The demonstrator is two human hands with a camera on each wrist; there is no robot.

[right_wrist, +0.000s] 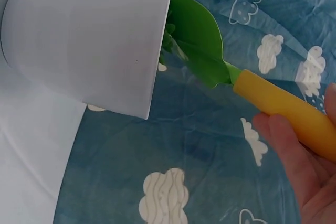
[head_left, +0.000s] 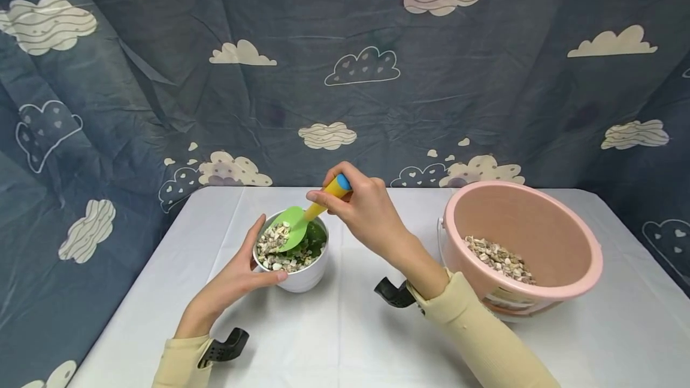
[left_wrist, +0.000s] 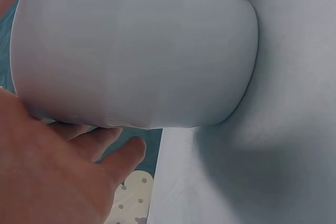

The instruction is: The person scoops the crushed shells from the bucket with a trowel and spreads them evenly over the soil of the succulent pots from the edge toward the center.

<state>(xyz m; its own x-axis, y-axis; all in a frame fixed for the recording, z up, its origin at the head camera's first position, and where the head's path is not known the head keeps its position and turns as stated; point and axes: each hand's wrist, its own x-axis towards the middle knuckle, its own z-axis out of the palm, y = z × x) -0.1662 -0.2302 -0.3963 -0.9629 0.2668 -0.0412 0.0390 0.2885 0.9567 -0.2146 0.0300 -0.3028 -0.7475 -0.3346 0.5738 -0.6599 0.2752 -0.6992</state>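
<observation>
A white flowerpot stands on the table, holding pale gravel and a plant with dark green leaves. My left hand grips the pot from the left, thumb at the near rim and fingers round its far side; the left wrist view shows them along the pot wall. With my right hand I hold a small trowel by its yellow, blue-ended handle. Its green blade tilts down inside the pot's rim, with gravel on it, over part of the plant.
To the right stands a pink bucket with more gravel at its bottom and a handle hanging at its left side. A white cloth covers the table. Behind it hangs a dark blue curtain with cloud prints.
</observation>
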